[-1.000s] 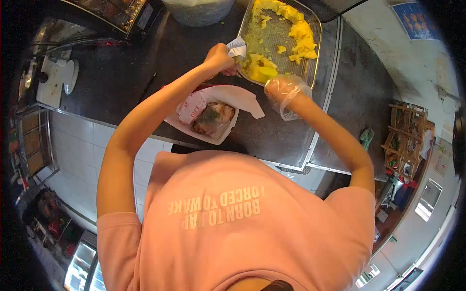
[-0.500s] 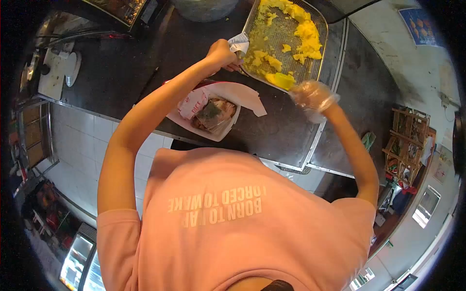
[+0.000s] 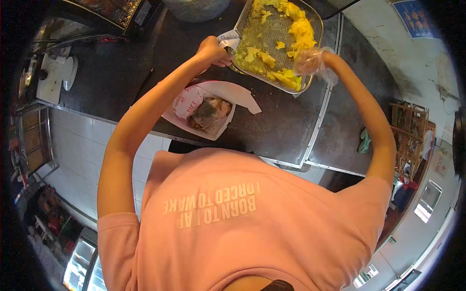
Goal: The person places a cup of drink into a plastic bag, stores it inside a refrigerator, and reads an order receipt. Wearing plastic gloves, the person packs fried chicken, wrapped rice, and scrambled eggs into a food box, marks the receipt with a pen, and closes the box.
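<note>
My left hand (image 3: 213,51) is closed around a white printed paper (image 3: 229,40) at the near left corner of a metal mesh tray (image 3: 316,29). A small dark piece shows by its fingers, too unclear to name. Yellow clumps of food (image 3: 302,34) lie in the tray, mostly along its right and near sides. My right hand (image 3: 311,63), in a clear plastic glove, is over the tray's right near corner, against the clumps; its fingers are blurred. Below my left hand sits an open white paper box (image 3: 225,127) with brown and dark food (image 3: 209,115) in clear plastic.
The dark counter (image 3: 276,126) has a metal seam strip (image 3: 318,127) on its right. A large grey container (image 3: 196,7) stands at the back. White boards (image 3: 53,77) lie at the far left. A wooden rack (image 3: 408,131) stands at the right.
My right hand has moved up and inward over the tray's corner. The bright yellow piece beside it is no longer distinct. My left hand has shifted slightly left with the paper.
</note>
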Demonstrator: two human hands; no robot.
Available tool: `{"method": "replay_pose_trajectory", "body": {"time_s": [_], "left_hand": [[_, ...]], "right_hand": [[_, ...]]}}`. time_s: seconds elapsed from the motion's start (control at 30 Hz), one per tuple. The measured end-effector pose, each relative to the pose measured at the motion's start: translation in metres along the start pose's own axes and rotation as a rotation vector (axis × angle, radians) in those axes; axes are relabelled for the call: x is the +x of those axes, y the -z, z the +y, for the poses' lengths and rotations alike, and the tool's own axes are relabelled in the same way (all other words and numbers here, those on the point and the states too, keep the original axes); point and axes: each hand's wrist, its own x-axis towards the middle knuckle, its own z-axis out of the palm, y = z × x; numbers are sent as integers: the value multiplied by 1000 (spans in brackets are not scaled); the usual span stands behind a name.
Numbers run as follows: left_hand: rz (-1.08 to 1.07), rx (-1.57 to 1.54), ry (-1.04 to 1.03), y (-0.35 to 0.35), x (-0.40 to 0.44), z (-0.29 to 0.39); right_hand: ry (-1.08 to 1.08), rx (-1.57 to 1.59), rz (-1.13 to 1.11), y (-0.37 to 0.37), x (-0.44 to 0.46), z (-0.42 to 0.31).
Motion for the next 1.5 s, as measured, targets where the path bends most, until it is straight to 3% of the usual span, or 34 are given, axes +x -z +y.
{"method": "replay_pose_trajectory", "body": {"time_s": [0.1,0.2,0.23,0.3,0.4,0.47,0.5,0.57,0.63,0.7,0.77,0.9,0.97,1.03,1.07,1.1,1.2,1.27,1.33,1.43,1.5], "left_hand": [[-58,-54,-44,1,-3,-1],[-86,-77,-40,1,4,-7],[-109,-98,-59,2,4,-9],[-96,-40,-50,2,4,-6],[-128,-32,-71,0,7,-10],[-162,-61,-73,-2,8,-13],[-170,-79,-65,-2,7,-12],[-187,-107,-36,0,1,-9],[-176,-93,-30,2,0,-8],[-202,-46,-32,2,-2,-7],[-246,28,-53,9,-3,-1],[-61,189,-316,40,-32,29],[57,240,-458,64,-51,48],[223,270,-507,87,-88,65],[327,265,-485,95,-111,72],[296,182,-503,120,-124,65],[284,-145,-439,150,-170,62],[290,-352,-424,149,-194,56],[285,-526,-482,147,-203,36],[68,-705,-489,137,-210,15],[-78,-807,-501,130,-212,7]], "right_hand": [[-2,205,29,-11,-1,40],[171,548,308,-44,-8,49],[203,485,443,-55,-4,46],[89,727,571,-67,-9,41],[-270,1446,601,-65,-22,-3],[-367,1655,747,-58,-24,-34],[-459,1561,838,-59,-17,-40],[-232,1640,832,-89,-15,-12],[-195,1764,902,-81,-12,-26],[-372,1940,1063,-68,-13,-61],[-152,1905,1049,-89,-13,-41],[162,1870,943,-105,-13,-31],[-182,1892,1248,-67,-16,-88],[-166,1980,1273,-59,-21,-118],[32,2058,1154,-65,-28,-118],[231,2120,1031,-70,-33,-123],[205,2130,1082,-66,-47,-202],[321,2176,999,-70,-46,-246],[-83,2086,841,-73,-37,-275],[-110,2038,726,-100,1,-301],[49,2089,977,-150,43,-304]]}}
